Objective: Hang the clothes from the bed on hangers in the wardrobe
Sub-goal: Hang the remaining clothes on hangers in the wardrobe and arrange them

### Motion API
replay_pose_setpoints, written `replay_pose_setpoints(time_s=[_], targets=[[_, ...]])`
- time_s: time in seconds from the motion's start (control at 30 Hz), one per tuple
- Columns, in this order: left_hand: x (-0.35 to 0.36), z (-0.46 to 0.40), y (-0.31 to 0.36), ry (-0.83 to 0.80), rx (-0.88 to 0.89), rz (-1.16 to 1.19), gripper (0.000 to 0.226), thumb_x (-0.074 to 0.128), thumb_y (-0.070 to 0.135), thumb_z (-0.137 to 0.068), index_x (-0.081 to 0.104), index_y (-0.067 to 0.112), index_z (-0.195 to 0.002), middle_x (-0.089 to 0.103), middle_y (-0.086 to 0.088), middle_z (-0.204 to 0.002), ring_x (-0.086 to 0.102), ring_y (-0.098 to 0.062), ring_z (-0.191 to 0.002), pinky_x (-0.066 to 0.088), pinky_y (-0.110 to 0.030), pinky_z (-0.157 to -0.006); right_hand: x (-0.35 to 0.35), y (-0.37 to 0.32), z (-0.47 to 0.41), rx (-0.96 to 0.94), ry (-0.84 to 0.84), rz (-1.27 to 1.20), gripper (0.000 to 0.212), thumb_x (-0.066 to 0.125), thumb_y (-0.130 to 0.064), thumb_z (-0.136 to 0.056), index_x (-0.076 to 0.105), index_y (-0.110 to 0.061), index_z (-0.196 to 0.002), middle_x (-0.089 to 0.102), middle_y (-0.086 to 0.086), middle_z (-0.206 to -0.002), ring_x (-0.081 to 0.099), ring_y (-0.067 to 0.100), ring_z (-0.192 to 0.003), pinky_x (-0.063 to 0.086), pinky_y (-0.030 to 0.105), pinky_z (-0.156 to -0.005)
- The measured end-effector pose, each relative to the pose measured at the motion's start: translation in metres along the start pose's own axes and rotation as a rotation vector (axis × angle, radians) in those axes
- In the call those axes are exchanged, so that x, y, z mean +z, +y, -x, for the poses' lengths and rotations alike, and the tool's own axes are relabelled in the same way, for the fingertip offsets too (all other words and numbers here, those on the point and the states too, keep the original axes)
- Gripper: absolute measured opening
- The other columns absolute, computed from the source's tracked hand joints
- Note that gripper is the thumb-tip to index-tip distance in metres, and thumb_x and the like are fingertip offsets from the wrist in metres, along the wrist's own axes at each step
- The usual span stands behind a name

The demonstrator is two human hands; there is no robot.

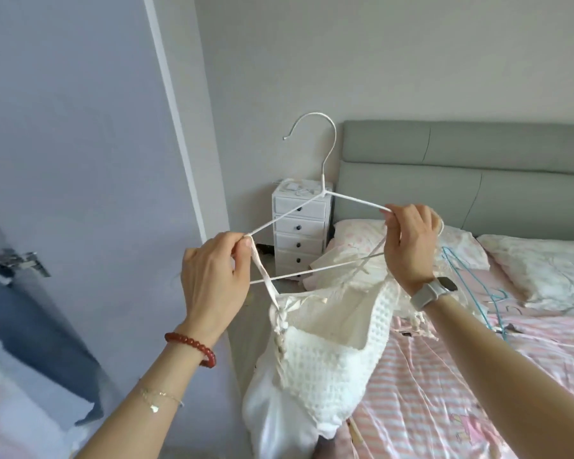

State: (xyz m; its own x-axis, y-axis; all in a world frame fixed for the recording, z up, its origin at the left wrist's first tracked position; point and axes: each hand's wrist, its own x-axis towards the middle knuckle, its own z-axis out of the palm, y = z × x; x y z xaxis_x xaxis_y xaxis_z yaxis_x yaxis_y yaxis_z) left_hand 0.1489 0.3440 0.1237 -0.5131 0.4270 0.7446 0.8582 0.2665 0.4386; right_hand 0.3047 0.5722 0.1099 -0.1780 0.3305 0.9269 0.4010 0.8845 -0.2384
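1. The person holds a white wire hanger (315,207) up in front of them, hook at the top, its long axis running from lower left to upper right across the view.
2. The left hand (212,276) pinches the hanger's left shoulder end between thumb and fingers, with the left strap (262,270) of a white knitted top (325,339) caught in the same pinch.
3. The right hand (408,240) pinches the right shoulder end, fingers curled; the right strap appears to run under that hand, though whether it sits fully over the wire cannot be told.
4. The top hangs straight down below the hanger, between the two forearms and above the edge of the bed (461,376).
5. Both hands sit at opposite ends of the hanger, so neither is nearer to the garment; the straps lie right at the grips.
6. The wardrobe (63,160) surface stands to the person's left, so the left hand is closer to it. The likely next move is to settle the straps, take the hook and turn left.
7. Blue hangers (471,279) lie on the bed near the pillows (544,270); a white drawer unit (300,233) stands beside the headboard.
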Motion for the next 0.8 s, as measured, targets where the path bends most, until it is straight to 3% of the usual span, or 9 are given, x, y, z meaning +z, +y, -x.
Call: replay_pose_setpoints(time_s=[0.13, 0.23, 0.3, 0.4, 0.5, 0.6, 0.7, 0.8], targets=[[-0.027, 0.001, -0.016, 0.017, -0.11, -0.006, 0.027, 0.039, 0.027, -0.088, 0.06, 0.015, -0.076, 0.043, 0.015, -0.056, 0.039, -0.013, -0.054, 0.025, -0.028, -0.072, 0.0, -0.034, -0.004, -0.153, -0.136, -0.057, 0.026, 0.039, -0.016, -0.089, 0.062, -0.004, -0.09, 0.063, 0.007, -0.068, 0.054, 0.025, -0.066, 0.027, 0.03, -0.064], [-0.051, 0.011, -0.04, 0.01, -0.208, 0.001, 0.023, 0.041, 0.029, -0.09, 0.054, 0.021, -0.073, 0.048, 0.013, -0.055, 0.044, -0.012, -0.055, 0.036, -0.034, -0.074, 0.002, -0.069, -0.004, -0.217, -0.252, -0.121, 0.031, 0.042, -0.027, -0.087, 0.064, -0.006, -0.091, 0.062, 0.001, -0.062, 0.06, 0.024, -0.057, 0.039, 0.026, -0.061], [-0.069, 0.019, -0.056, 0.008, -0.246, -0.004, 0.027, 0.038, 0.035, -0.087, 0.057, 0.021, -0.074, 0.058, 0.003, -0.06, 0.052, -0.02, -0.06, 0.041, -0.035, -0.071, 0.004, -0.098, -0.004, -0.256, -0.302, -0.198, 0.033, 0.042, -0.031, -0.087, 0.064, -0.007, -0.095, 0.062, -0.002, -0.064, 0.06, 0.023, -0.057, 0.046, 0.028, -0.058], [-0.094, 0.032, -0.07, 0.032, -0.265, -0.041, 0.028, 0.046, 0.033, -0.09, 0.063, 0.014, -0.078, 0.057, 0.004, -0.058, 0.053, -0.023, -0.06, 0.038, -0.031, -0.06, 0.013, -0.154, -0.006, -0.317, -0.34, -0.283, 0.036, 0.04, -0.035, -0.089, 0.064, -0.011, -0.099, 0.063, -0.003, -0.066, 0.061, 0.02, -0.058, 0.039, 0.02, -0.052], [-0.127, 0.044, -0.08, 0.112, -0.267, -0.124, 0.022, 0.053, 0.022, -0.092, 0.065, 0.008, -0.078, 0.046, 0.015, -0.051, 0.048, -0.022, -0.052, 0.034, -0.029, -0.06, 0.023, -0.211, -0.011, -0.249, -0.524, -0.446, 0.052, 0.027, -0.05, -0.089, 0.057, -0.015, -0.114, 0.057, -0.01, -0.066, 0.063, 0.027, -0.067, 0.036, 0.026, -0.056], [-0.164, 0.058, -0.093, 0.171, -0.238, -0.188, 0.025, 0.049, 0.025, -0.086, 0.065, 0.008, -0.078, 0.048, 0.014, -0.055, 0.048, -0.017, -0.052, 0.037, -0.031, -0.063, 0.034, -0.255, -0.013, -0.303, -0.656, -0.532, 0.042, 0.036, -0.048, -0.095, 0.052, -0.018, -0.119, 0.054, -0.013, -0.072, 0.06, 0.026, -0.078, 0.03, 0.028, -0.063], [-0.2, 0.073, -0.107, 0.226, -0.245, -0.233, 0.03, 0.048, 0.03, -0.087, 0.066, 0.007, -0.08, 0.052, 0.012, -0.06, 0.047, -0.011, -0.051, 0.037, -0.026, -0.06, 0.045, -0.304, -0.012, -0.258, -0.783, -0.78, 0.024, 0.044, -0.039, -0.095, 0.059, -0.02, -0.094, 0.043, -0.011, -0.054, 0.044, 0.019, -0.061, 0.033, 0.03, -0.062], [-0.234, 0.091, -0.121, 0.29, -0.258, -0.326, 0.035, 0.043, 0.034, -0.086, 0.065, 0.008, -0.076, 0.06, 0.001, -0.063, 0.049, -0.014, -0.055, 0.036, -0.027, -0.059, 0.057, -0.35, -0.008, -0.199, -0.812, -0.915, 0.03, 0.047, -0.034, -0.094, 0.048, -0.027, -0.065, 0.038, -0.008, -0.049, 0.038, 0.01, -0.053, 0.033, 0.029, -0.061]])
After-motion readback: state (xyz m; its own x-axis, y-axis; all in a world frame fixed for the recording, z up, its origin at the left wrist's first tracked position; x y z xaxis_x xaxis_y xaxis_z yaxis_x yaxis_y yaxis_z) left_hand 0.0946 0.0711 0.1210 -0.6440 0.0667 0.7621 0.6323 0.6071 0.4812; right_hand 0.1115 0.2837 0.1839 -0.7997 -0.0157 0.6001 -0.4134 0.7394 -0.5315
